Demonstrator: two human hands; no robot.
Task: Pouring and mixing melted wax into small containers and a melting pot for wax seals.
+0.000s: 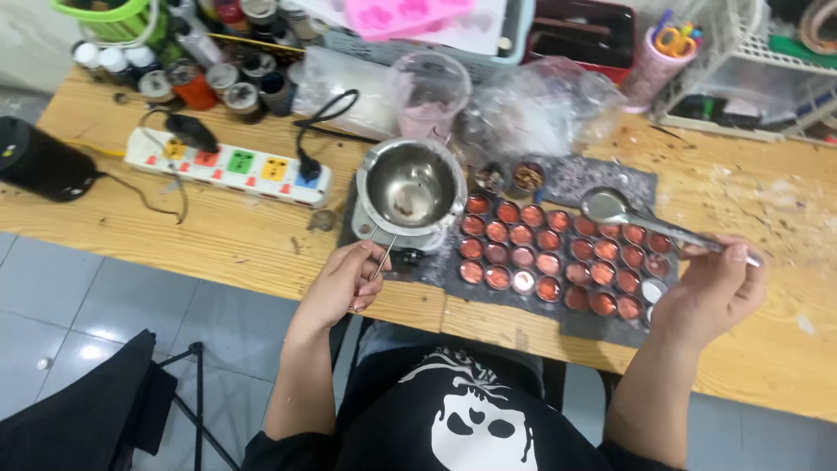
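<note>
A long wooden table [218,235] fills most of the view, with jars and tubs crowded along its back edge. A white power strip [228,166] with coloured switches lies on the left part. On a dark mat [602,324] near the middle sit rows of small round tins [549,251], most filled with something reddish.

Just left of the tins stands a shiny metal pot [411,187]. It looks hard and smooth, and maybe hot, so its thin wire handle [381,259] is the safe place to hold. The left hand [344,283] is closed around that handle at the table's front edge.

The right hand [713,292] pinches the end of a long metal spoon [654,224]. The spoon looks stiff and light. Its bowl hangs over the back row of tins.
</note>
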